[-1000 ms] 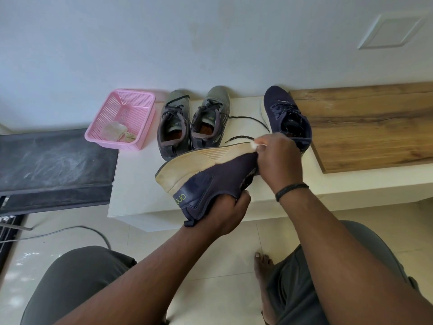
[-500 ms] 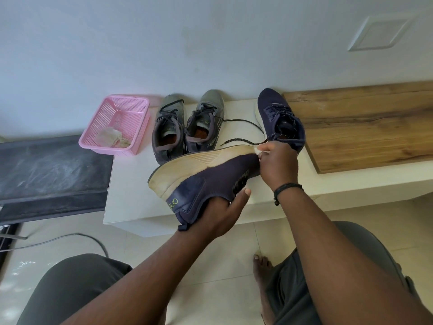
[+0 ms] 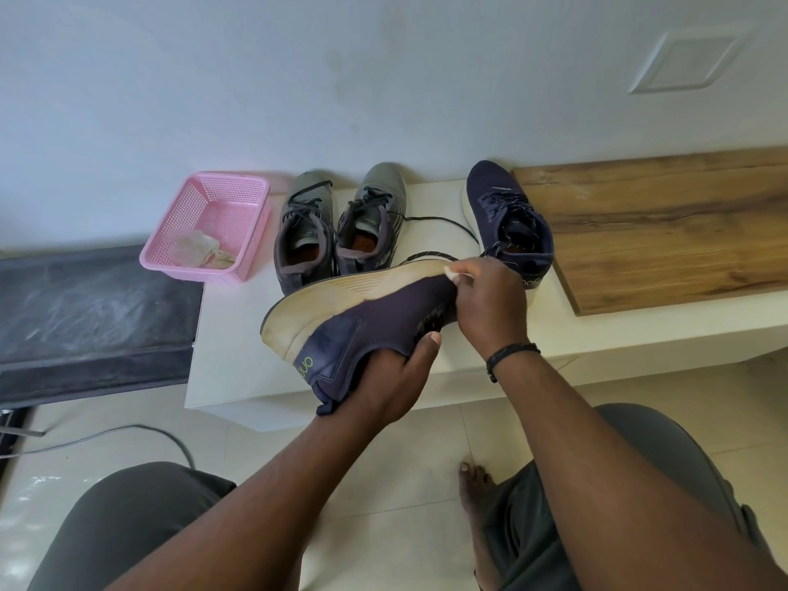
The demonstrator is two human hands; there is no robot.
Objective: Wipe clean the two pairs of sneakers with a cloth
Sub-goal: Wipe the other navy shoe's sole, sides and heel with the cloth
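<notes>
White scrap of cloth shows at the fingertips of the right hand; fingers curled, pinching it against the toe end of the held navy sneaker. Most of the cloth is hidden under the hand.

Left hand: fingers wrapped into the collar at the heel, thumb lying along the upper. Shoe held on its side in the air, above the near edge of the white bench, cream sole turned up and away.

Handling, judged: knit upper looks soft and will cave under pressure, so a grip on the side wall would give little resistance to rubbing. Heel collar and counter look stiffer; the present hold there seems the sound one. Foam sole is firm and takes rubbing well. Shoe probably light, one hand enough. Cloth is small, so it may bunch or slip from the pinch.

Further out: second navy sneaker upright on the bench, just beside the wooden board. Grey pair side by side at the wall, toes away, a loose black lace trailing right. Pink basket at the bench's left end holds a crumpled rag.

Progress, judged: sole edge yellowed, not yet clean.
</notes>
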